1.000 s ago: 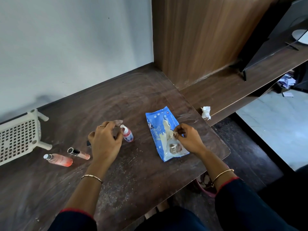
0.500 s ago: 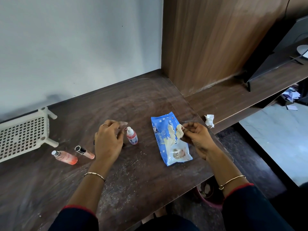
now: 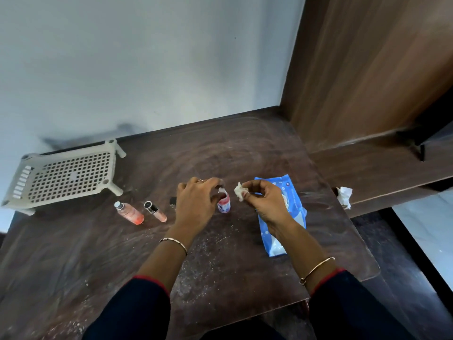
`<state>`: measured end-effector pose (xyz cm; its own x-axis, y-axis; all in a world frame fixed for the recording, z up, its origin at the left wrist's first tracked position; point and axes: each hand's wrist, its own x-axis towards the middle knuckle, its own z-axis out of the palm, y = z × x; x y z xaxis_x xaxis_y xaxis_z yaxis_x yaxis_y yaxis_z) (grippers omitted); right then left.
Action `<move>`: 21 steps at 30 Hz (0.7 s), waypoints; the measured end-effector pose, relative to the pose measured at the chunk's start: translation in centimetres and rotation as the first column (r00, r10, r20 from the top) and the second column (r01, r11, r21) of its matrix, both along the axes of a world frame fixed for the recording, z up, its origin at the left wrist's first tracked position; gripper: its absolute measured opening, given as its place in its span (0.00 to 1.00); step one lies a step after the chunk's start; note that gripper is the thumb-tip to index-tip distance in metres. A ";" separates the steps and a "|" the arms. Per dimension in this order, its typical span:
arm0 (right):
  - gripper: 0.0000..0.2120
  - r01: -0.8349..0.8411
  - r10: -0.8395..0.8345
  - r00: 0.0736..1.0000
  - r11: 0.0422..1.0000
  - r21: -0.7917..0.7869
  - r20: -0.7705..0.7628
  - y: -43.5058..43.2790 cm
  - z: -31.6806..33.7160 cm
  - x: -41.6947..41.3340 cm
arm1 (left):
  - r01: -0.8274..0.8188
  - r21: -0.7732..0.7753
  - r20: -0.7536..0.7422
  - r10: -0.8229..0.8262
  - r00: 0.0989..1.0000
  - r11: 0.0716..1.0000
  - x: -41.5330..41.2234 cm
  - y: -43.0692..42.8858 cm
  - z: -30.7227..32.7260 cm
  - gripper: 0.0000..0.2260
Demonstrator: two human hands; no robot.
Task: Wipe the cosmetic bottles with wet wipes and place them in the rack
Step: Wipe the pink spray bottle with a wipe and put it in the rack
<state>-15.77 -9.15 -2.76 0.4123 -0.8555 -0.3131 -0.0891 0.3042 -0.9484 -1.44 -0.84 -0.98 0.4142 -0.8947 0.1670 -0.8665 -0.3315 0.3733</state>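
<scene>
Over two dark sleeves (image 3: 137,310) edged in red, a thin bangle (image 3: 174,242) on each wrist, we look down on a dusty dark-wood surface (image 3: 220,271). At its middle a small bottle (image 3: 224,204) with a white cap and a pink-and-blue label stands upright, and we place everything else by it.

The left hand (image 3: 196,204) is at the small bottle's left side. Its grip is closed round the top, with the fingertips arched over the cap and the thumb against the shoulder. Just right of the small bottle, and apart from it, the right hand (image 3: 263,202) hovers, its grip pinching a crumpled wet wipe (image 3: 239,191) between thumb and fingertips. Under that hand, further right of the small bottle, a blue wipes pack (image 3: 297,212) lies flat on the surface.

Left of the small bottle, past the left hand, a black-capped tube (image 3: 155,211) and then a peach bottle (image 3: 129,213) lie on their sides, near each other but not touching. A small black item (image 3: 173,200) shows at the left hand's edge; we cannot tell what it is.

Well right of the small bottle, a crumpled white tissue (image 3: 344,196) sits on the edge of a lower wooden ledge (image 3: 380,173). Far left of the small bottle and behind it, the beige perforated rack (image 3: 66,177) stands on short legs against the white wall (image 3: 147,69).
</scene>
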 end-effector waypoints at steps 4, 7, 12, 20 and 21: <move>0.06 -0.021 0.021 0.999 1.000 0.004 -0.050 0.1 -0.5 -0.4 | -0.054 -0.012 -0.042 0.054 0.998 0.998 0.1 -0.1 -0.3 0.09; 0.08 -0.033 0.033 0.997 0.999 0.011 -0.068 0.1 -0.9 -0.9 | -0.138 -0.046 -0.202 0.126 0.971 0.989 0.1 0.7 -0.3 0.05; 0.12 -0.009 0.009 1.000 1.000 0.029 -0.007 0.3 -0.8 -1.4 | -0.242 -0.117 -0.643 0.112 0.758 0.963 0.1 2.6 0.0 0.07; 0.08 -0.080 0.088 0.995 0.988 -0.135 0.053 3.0 0.4 -0.9 | -0.319 -0.105 -0.885 0.057 0.461 0.942 0.9 6.4 -0.2 0.10; 0.07 -0.096 0.107 0.993 0.976 -0.194 0.046 3.6 0.5 -0.6 | -0.323 -0.102 -0.890 0.059 0.452 0.941 1.0 6.9 -0.5 0.10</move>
